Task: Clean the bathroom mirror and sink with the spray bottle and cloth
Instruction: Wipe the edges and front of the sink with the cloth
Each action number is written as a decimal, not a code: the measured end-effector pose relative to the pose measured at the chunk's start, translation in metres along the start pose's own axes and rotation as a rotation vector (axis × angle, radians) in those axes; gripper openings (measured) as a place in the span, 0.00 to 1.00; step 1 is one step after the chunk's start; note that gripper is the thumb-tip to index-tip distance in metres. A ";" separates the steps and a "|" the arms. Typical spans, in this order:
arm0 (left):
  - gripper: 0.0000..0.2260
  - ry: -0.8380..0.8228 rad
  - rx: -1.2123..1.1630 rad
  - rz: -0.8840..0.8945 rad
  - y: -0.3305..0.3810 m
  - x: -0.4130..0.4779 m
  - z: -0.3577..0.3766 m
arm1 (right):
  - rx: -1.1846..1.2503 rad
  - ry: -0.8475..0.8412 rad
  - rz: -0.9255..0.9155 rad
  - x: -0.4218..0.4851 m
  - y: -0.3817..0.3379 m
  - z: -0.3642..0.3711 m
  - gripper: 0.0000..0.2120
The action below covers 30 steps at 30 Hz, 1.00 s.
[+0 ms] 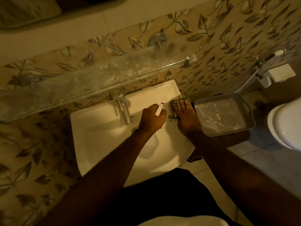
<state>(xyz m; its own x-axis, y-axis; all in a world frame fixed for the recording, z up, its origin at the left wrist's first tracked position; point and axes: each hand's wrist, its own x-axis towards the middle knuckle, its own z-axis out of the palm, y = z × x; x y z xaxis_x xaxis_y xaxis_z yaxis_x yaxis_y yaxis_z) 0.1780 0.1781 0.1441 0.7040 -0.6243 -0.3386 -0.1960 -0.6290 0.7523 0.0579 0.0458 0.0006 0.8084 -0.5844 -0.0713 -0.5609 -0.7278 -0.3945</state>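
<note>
Head view: the left hand (152, 119) grips the spray bottle (150, 146) over the white sink (97, 137). The right hand (185, 117) presses the striped cloth (175, 105) flat on the sink's right rim, fingers spread. Beside it, a grey perforated basket (244, 105) holds only whitish residue.

one sink (101, 139), one tap (124, 110), one spray bottle (159, 110), one cloth (175, 106), one basket (244, 101), two hands.
</note>
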 end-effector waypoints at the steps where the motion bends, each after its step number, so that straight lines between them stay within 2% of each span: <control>1: 0.05 0.002 0.003 -0.002 0.002 0.003 -0.001 | 0.002 0.004 0.009 0.014 -0.003 -0.001 0.32; 5: 0.09 0.015 0.030 0.003 0.006 0.011 -0.007 | 0.009 -0.011 0.055 0.062 -0.016 -0.002 0.32; 10: 0.08 0.066 0.034 -0.026 -0.001 0.017 -0.016 | -0.016 -0.042 0.107 0.102 -0.032 0.000 0.37; 15: 0.10 0.139 0.032 -0.059 -0.015 0.016 -0.027 | 0.054 -0.048 0.123 0.112 -0.070 0.014 0.34; 20: 0.09 0.179 0.026 -0.046 -0.027 0.012 -0.042 | 0.070 -0.064 0.012 0.106 -0.101 0.028 0.30; 23: 0.06 0.198 0.019 -0.056 -0.031 0.008 -0.048 | 0.063 -0.077 -0.147 0.103 -0.112 0.031 0.29; 27: 0.07 0.261 -0.052 -0.096 -0.042 0.000 -0.051 | 0.002 -0.170 -0.357 0.099 -0.138 0.047 0.30; 30: 0.09 0.281 -0.023 -0.091 -0.048 -0.009 -0.057 | -0.040 -0.171 -0.355 0.096 -0.143 0.061 0.31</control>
<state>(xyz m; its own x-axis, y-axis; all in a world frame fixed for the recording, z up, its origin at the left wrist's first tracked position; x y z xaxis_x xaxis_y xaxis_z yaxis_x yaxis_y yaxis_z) 0.2202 0.2403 0.1429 0.8798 -0.4114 -0.2380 -0.1101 -0.6635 0.7400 0.2262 0.1157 -0.0059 0.9694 -0.2285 -0.0898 -0.2454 -0.8892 -0.3862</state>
